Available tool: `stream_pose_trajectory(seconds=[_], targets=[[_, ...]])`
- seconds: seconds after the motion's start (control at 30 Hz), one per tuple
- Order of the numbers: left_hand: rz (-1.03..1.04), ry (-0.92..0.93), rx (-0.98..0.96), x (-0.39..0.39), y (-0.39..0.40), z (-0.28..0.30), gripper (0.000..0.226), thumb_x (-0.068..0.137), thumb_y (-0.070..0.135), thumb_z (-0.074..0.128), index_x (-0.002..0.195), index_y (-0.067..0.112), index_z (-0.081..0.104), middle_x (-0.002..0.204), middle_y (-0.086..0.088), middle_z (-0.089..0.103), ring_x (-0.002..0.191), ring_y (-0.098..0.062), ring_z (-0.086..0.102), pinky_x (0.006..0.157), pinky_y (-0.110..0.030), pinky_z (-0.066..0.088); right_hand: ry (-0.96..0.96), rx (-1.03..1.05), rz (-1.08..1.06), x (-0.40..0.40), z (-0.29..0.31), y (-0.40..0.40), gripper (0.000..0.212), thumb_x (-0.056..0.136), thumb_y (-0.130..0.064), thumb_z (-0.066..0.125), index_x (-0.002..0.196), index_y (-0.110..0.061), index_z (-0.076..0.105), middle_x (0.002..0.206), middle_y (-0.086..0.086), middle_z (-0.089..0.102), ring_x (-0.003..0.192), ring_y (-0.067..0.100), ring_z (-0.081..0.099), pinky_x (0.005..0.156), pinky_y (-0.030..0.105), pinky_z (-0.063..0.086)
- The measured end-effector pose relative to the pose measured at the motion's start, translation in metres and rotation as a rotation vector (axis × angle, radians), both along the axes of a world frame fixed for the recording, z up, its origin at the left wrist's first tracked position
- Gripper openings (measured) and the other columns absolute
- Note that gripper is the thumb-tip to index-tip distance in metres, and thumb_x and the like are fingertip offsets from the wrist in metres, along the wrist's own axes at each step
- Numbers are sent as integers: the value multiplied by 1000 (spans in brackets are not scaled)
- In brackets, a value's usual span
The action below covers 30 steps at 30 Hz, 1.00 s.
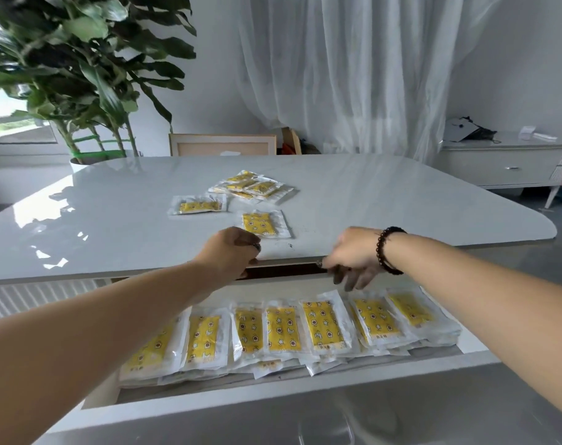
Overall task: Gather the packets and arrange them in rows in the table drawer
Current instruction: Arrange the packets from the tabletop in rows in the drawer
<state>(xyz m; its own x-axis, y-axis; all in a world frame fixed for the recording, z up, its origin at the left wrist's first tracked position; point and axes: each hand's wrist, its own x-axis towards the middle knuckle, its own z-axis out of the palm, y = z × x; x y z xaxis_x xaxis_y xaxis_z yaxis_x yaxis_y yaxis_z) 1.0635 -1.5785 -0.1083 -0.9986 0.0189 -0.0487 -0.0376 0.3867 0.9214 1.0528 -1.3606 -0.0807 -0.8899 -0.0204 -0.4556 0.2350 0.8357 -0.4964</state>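
Nearest me, the open drawer (321, 380) holds yellow packets (283, 329) in a row. Beyond it, on the tabletop (113, 220), lie a loose packet (264, 223), another (198, 206) and a small pile (254, 187). At the tabletop's near edge my left hand (231, 252) is clenched, gripping nothing I can see; my right hand (350, 258) hangs released above the drawer.

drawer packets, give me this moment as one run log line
drawer: open, packet row inside | table: loose packets left | left hand: curled at table edge, empty | right hand: open over row
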Motion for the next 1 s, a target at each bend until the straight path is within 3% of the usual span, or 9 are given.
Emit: stream_pose_trajectory(seconds=[0.13,0.2,0.27,0.37,0.5,0.63,0.73,0.87,1.0], targets=[[172,71,-33,-32,-21,3,19,91,7,54,105,11,64,102,-9,68,95,-25,66,75,-39,58,328,-228,-128,-31,13,-48,4,79,-9,57,82,-7,58,75,11,63,56,24,59,55,27,49],[235,107,-111,-48,-32,4,18,89,10,55,104,13,64,103,-11,68,96,-30,65,85,-44,56,465,-134,-152,-51,9,-64,7,75,-13,57,80,-10,57,80,11,62,63,24,58,58,27,50],[299,109,-200,-64,-43,3,24,90,13,55,112,13,63,109,-11,65,96,-32,62,86,-38,54,526,-8,-155,-65,4,-75,14,80,-22,61,86,-11,54,86,6,57,72,21,55,57,24,47],[429,105,-298,-87,-56,-5,32,91,20,53,122,12,56,125,-13,52,89,-28,59,70,-26,44,495,77,-182,-78,0,-88,59,78,-49,67,120,-10,52,114,7,58,99,25,57,77,28,50],[588,140,-328,-117,-73,-16,43,92,34,56,126,8,48,135,-15,37,110,-35,53,93,-35,41,420,178,-226,-100,-6,-103,97,59,-73,68,133,-15,44,126,8,52,116,29,50,92,32,47],[630,72,-522,-146,-91,-14,72,84,62,53,130,7,43,134,-14,44,125,-33,42,99,-41,39,328,264,-132,-119,-2,-109,91,65,-60,74,135,-12,41,124,8,51,111,25,54,83,29,48],[585,56,-567,-161,-96,-13,82,75,64,62,129,6,41,130,-12,51,125,-32,40,96,-37,37,297,262,-27,-120,9,-108,82,82,-50,66,143,-8,31,142,10,43,126,23,48,93,29,44],[546,31,-415,-169,-103,-12,79,65,61,73,122,12,46,116,-6,58,112,-30,53,85,-34,45,291,128,-14,-124,5,-101,79,83,-43,69,143,-5,34,144,10,43,129,23,45,99,26,40],[444,174,-250,-154,-106,-12,37,64,40,83,88,21,63,90,-1,67,87,-23,64,74,-31,52,328,-160,-79,-133,-10,-92,91,65,-30,86,141,-7,40,140,7,48,124,23,49,100,27,42]])
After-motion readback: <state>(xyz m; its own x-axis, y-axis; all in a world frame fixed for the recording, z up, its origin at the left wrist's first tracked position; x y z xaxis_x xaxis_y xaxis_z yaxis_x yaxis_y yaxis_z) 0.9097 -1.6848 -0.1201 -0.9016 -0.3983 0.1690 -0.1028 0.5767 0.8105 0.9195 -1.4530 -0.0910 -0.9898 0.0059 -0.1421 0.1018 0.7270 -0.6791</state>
